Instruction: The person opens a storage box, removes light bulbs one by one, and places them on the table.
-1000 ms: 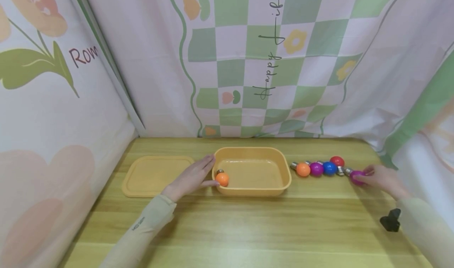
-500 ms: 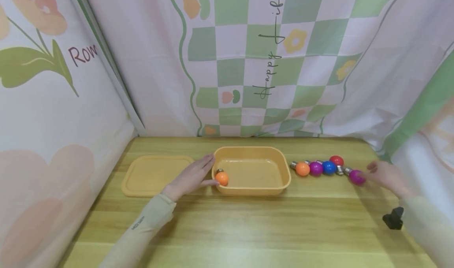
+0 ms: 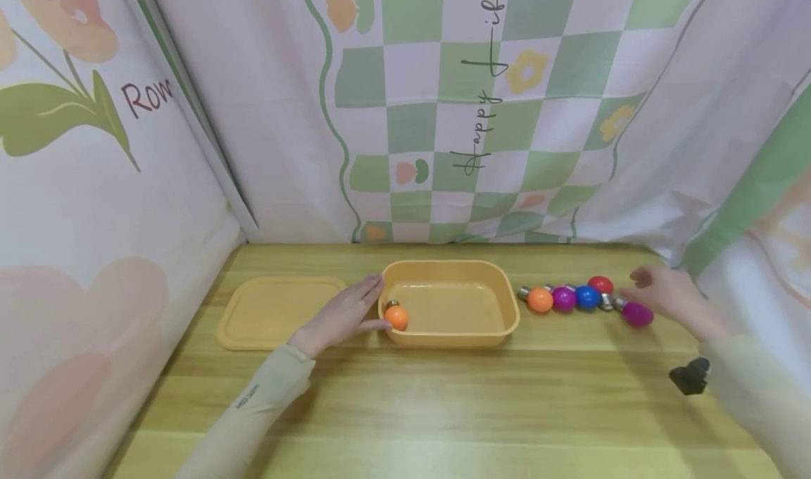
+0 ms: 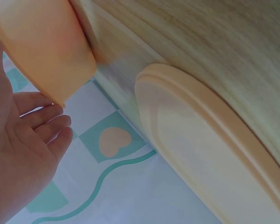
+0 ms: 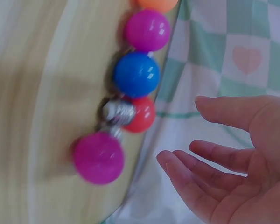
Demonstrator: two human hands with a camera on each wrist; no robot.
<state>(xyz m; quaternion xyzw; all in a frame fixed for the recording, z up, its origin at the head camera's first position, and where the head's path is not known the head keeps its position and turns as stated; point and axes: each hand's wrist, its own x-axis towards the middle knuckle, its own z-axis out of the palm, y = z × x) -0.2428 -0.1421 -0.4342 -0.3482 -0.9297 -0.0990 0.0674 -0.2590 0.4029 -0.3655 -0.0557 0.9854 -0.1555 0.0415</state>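
My left hand (image 3: 336,318) rests against the left end of a yellow-orange plastic box (image 3: 453,340), its thumb at the front corner and its fingers fairly straight along the rim (image 4: 60,103). Inside, at the left, lies an orange light bulb (image 3: 396,318). My right hand (image 3: 674,299) hovers, holding nothing, just beyond the right-hand purple bulb (image 3: 638,314); the right wrist view shows its fingers (image 5: 186,179) spread apart. Left of that bulb, a row on the table holds a red bulb (image 3: 600,285), a blue bulb (image 3: 587,297), another purple bulb (image 3: 564,299) and an orange bulb (image 3: 540,299).
A flat yellow-orange lid (image 3: 279,313) lies left of the box, partly behind my left hand. The wooden table (image 3: 443,408) ends at a checked curtain (image 3: 469,127). A small black object (image 3: 690,376) shows beside my right sleeve.
My right hand has let go of the right-hand purple bulb and moved up and away toward the red bulb. The left hand and the box have stayed in place.
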